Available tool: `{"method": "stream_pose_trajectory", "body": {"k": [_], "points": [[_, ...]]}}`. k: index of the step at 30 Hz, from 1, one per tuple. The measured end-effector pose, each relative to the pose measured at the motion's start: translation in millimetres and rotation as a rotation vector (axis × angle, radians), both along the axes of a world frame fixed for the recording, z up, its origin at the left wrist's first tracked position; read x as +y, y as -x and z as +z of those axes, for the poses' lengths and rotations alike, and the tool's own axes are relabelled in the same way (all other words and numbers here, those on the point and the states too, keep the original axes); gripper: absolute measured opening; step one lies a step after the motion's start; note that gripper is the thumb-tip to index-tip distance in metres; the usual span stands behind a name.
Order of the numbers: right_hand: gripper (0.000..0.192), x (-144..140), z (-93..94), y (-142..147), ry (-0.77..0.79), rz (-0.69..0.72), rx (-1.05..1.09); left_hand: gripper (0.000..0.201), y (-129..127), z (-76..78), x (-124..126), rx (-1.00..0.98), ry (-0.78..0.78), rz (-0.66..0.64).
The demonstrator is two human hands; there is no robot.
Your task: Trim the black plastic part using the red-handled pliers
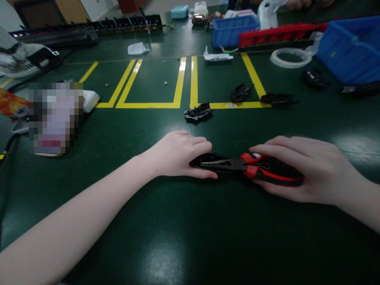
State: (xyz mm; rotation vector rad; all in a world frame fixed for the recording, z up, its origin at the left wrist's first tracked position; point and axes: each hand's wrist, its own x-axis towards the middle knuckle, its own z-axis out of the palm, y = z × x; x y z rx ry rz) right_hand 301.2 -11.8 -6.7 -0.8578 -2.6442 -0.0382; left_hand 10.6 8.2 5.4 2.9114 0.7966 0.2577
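Observation:
My right hand (pixel 308 166) is closed round the red and black handles of long-nose pliers (pixel 252 168), whose jaws point left. Between the thumb and fingers of my left hand (pixel 187 154) is a black plastic part (pixel 218 156), low over the green table or resting on it; which one I cannot tell. The plier jaws lie over that part, close to my left fingertips. Whether the tips grip anything is too dark to make out. Just beyond my left hand lies a similar black plastic shell piece (pixel 198 112).
More black plastic pieces (pixel 242 93) lie near the yellow tape lines (pixel 148 105). Blue bins (pixel 350 51) and a roll of tape (pixel 291 58) stand at the back right. A phone-like object (pixel 57 118), blurred out, is at left. Part of another person's hand (pixel 297 4) shows at the far edge.

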Motion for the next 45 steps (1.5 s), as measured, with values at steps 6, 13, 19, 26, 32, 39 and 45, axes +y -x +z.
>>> {"method": "stream_pose_trajectory", "body": {"k": [6,13,19,26,32,39,45], "points": [[0.053,2.1,1.2,1.9,0.018,-0.009,0.018,0.039,-0.1,0.3,0.2,-0.003,0.012,-0.005],[0.061,1.2,2.6,2.3,-0.038,-0.021,0.027,0.039,0.0,-0.7,0.6,0.0,0.02,0.003],[0.062,-1.8,1.8,2.1,-0.045,-0.06,0.042,0.039,-0.1,-1.4,1.3,-0.005,0.017,0.006],[0.067,-4.1,2.3,1.4,-0.108,-0.082,0.059,0.04,-0.4,-2.1,1.4,-0.011,0.029,0.017],[0.065,-1.9,2.3,0.9,-0.131,-0.075,0.075,0.041,-0.7,-1.1,0.9,-0.012,0.025,0.029],[0.059,-0.1,1.3,2.1,-0.066,-0.049,0.091,0.041,-1.2,-0.2,0.2,0.004,0.007,0.054],[0.058,-2.3,1.9,5.8,0.024,-0.077,0.126,0.041,-1.3,0.9,0.3,0.026,0.012,0.06]]}}
